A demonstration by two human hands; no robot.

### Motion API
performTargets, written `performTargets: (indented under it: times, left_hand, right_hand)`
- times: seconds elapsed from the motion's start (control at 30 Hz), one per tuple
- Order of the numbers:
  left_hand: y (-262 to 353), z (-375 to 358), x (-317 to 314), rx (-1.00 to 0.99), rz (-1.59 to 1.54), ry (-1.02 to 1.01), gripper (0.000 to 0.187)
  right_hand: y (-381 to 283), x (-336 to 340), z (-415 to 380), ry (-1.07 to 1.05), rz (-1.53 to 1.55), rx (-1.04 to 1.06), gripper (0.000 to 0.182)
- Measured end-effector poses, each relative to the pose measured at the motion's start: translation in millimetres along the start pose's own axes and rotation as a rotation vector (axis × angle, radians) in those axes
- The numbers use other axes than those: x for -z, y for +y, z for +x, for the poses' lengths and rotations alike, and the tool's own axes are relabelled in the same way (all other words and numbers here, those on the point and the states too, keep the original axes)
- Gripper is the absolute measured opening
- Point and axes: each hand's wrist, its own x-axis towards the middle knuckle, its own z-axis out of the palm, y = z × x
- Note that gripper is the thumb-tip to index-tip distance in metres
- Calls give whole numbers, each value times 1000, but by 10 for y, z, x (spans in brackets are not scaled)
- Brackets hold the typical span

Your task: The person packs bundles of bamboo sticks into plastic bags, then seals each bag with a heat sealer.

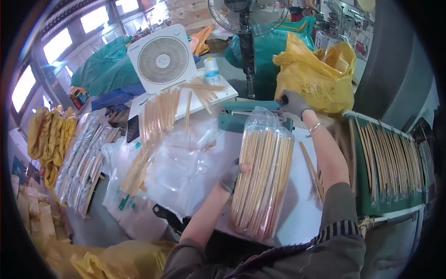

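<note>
A clear plastic bag packed with thin wooden sticks (pixel 262 181), like chopsticks, lies lengthwise in front of me. My left hand (pixel 229 177), in a grey glove, grips its left side, with some fingers hidden by the bag. The bag's gathered upper end reaches the teal bag sealer (pixel 232 123), under its long lever arm (pixel 251 106). My right hand (pixel 296 103), also gloved, is closed around the black-tipped end of that lever. A few loose sticks (pixel 312 169) lie on the white tabletop, right of the bag.
Empty clear bags (pixel 174 174) and wrapped sticks (pixel 160 114) lie to the left. Behind them stand a white box fan (pixel 162 59) and a tape roll (pixel 212 76). A pedestal fan (pixel 247 51) and yellow sack (pixel 316 79) stand at the back. Bagged sticks (pixel 390 160) fill a green-lined tray on the right.
</note>
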Motion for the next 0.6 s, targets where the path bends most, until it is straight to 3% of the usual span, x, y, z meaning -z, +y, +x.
performTargets:
  times: [0.03,0.13,0.17,0.23,0.27,0.3,0.33,0.37,0.47,0.6]
  left_hand:
    - [38,152,-44,18,-37,-1,48]
    - [149,470,-178,-127,-108,3,48]
    - [68,659,118,-83,-99,3,50]
    - [180,662,96,-148,-96,-43,50]
    - [211,651,111,-183,-93,-65,50]
    - [120,724,334,-62,-201,-64,49]
    - [103,716,379,-67,-204,-53,48]
    - [101,725,414,-75,-204,-42,48]
    - [44,750,595,-46,-214,6,47]
    - [121,751,475,-103,-106,41,49]
  right_hand:
    - [-96,136,78,-116,194,92,33]
    - [-919,552,127,95,45,198,34]
    - [-900,438,141,151,-15,168,35]
    - [-791,84,143,255,-140,107,36]
    - [-640,-24,148,196,-120,-14,38]
    - [-395,-133,156,138,-98,-132,39]
    - [-88,-364,164,85,-92,-170,41]
    - [67,-550,123,183,-30,-213,41]
    - [82,-551,166,111,59,-317,41]
    - [172,-650,188,189,48,-271,42]
